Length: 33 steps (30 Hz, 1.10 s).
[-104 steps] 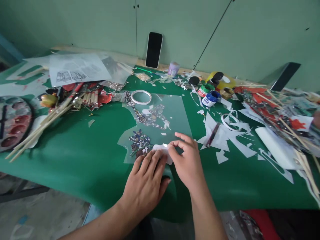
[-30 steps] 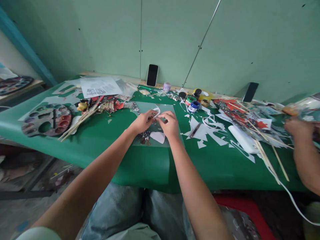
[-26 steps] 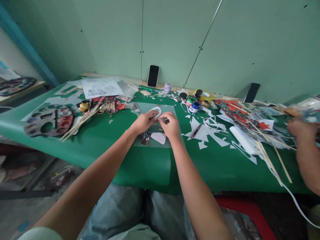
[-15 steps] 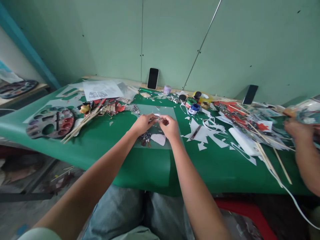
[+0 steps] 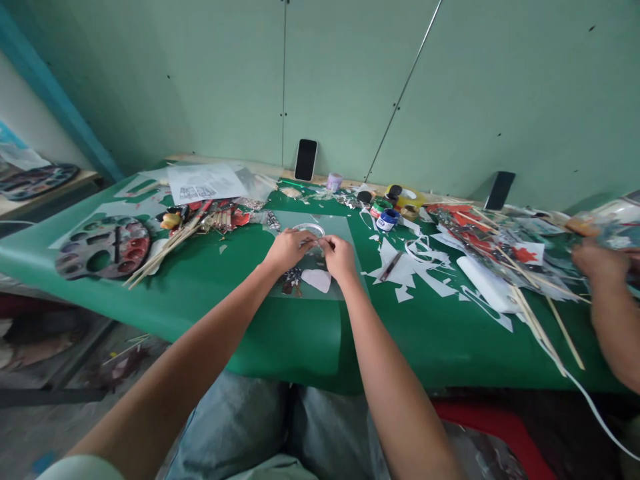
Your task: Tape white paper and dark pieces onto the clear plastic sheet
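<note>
My left hand and my right hand meet, fingers pinched, above a see-through sheet on the green table cover. What the fingertips hold is too small to make out. Just behind them lies a pale ring, like a roll of clear tape, partly covered by my fingers. Below the hands, on the sheet, rest a pale pink rounded piece and a small dark patterned piece.
To the left are a paint palette and thin wooden sticks. Paint jars, white paper scraps and a white glue gun lie to the right. A phone leans on the wall. Another person's hand works at far right.
My fingers have shifted slightly, and more of the pale ring shows behind them. Both hands stay pinched close together above the sheet. The other person's hand has barely moved.
</note>
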Tool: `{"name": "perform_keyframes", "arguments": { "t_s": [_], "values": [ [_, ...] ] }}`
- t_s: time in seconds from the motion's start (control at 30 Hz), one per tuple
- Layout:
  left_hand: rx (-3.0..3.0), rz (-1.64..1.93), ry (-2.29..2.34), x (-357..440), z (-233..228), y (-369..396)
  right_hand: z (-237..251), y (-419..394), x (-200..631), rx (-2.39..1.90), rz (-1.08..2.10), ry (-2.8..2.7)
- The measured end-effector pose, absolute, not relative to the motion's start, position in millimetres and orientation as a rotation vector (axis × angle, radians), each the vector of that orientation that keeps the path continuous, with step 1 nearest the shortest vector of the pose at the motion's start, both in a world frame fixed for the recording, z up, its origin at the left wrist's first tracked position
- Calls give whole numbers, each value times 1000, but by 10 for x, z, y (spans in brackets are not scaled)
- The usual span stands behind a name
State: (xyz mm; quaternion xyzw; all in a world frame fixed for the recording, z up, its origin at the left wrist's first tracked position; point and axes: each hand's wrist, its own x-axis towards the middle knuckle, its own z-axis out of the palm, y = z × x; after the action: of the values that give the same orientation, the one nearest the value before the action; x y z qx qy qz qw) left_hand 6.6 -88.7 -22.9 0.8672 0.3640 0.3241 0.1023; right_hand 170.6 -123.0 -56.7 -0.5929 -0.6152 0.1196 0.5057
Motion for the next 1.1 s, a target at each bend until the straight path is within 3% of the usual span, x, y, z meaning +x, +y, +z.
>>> {"name": "perform_keyframes", "arguments": {
  "t_s": [0.2,0.53,0.83,1.1],
  "values": [
    [2552,1019,1225,74,-240,-869,-517,-1300,1814,-1305,338,-1310],
    [2264,1030,816,13,-210,-809,-480,-1390,1719,-1059,606,-1478],
    [2397,900,931,49,-239,-874,-483,-1394,1705,-1244,157,-1406],
    [2661,858,925,26,-228,-985,-478,-1462,1679,-1222,-137,-1703]
  ]
}}
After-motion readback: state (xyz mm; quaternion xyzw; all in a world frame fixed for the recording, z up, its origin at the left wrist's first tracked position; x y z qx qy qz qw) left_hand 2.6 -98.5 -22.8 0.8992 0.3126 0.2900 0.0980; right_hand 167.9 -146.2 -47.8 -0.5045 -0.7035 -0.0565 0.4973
